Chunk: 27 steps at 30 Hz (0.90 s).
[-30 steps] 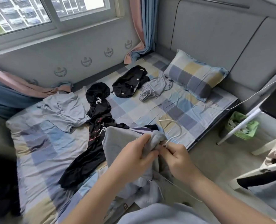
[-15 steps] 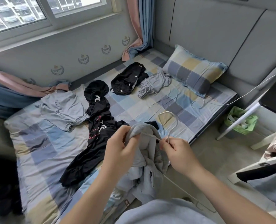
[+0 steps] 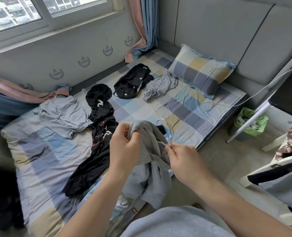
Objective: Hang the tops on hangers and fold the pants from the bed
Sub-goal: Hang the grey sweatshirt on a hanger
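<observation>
In the lower middle of the frame, the left hand [image 3: 124,144] pinches the top edge of a grey top [image 3: 152,168] with curled fingers. The right hand [image 3: 181,156], just beside it, pinches a thin white hanger [image 3: 162,143] that goes into the cloth. The grey top hangs down over the near edge of the bed [image 3: 44,151]. A long black garment [image 3: 99,134] lies left of the hands, and a pillow [image 3: 200,72] sits at the upper right.
</observation>
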Each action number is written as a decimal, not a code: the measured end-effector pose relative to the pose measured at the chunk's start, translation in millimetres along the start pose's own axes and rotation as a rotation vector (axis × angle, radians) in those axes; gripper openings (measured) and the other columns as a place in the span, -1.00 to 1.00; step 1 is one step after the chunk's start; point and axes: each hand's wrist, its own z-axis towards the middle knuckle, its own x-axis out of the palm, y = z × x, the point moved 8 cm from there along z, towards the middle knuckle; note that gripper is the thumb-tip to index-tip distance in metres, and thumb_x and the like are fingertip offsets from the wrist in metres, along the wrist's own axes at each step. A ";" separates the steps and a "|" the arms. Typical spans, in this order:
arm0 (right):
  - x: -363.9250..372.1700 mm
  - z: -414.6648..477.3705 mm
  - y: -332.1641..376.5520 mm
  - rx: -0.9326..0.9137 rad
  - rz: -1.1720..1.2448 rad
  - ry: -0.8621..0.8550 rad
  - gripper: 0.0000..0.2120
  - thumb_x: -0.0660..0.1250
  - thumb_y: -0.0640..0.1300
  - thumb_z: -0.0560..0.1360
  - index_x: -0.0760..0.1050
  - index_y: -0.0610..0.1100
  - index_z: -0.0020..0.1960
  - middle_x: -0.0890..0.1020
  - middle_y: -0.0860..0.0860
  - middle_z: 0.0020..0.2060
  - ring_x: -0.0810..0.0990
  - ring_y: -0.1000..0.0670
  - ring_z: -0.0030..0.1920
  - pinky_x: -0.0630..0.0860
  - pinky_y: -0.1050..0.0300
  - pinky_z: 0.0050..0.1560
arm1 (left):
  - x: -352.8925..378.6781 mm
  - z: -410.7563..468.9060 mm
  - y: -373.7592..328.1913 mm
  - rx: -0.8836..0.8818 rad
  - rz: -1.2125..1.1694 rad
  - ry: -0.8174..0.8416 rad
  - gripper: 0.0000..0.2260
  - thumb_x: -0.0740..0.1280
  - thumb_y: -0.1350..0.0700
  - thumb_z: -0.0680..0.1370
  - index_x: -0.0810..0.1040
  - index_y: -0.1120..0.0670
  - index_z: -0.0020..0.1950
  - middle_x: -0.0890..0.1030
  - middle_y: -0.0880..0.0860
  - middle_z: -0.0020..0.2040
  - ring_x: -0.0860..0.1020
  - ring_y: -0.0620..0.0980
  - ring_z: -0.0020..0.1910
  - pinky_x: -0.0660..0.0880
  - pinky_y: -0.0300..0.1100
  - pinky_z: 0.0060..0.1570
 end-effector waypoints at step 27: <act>-44.6 -15.9 28.5 -0.248 0.634 -0.102 -0.72 0.23 -0.15 0.66 0.57 -0.31 -0.11 0.50 -0.26 -0.37 0.41 -0.30 -0.38 0.37 -0.16 -0.36 | -7.0 -57.8 -73.2 0.886 0.441 0.232 -0.67 0.19 -0.16 0.64 0.67 -0.09 -0.15 0.50 -0.01 0.18 0.41 0.14 0.27 0.24 0.07 0.26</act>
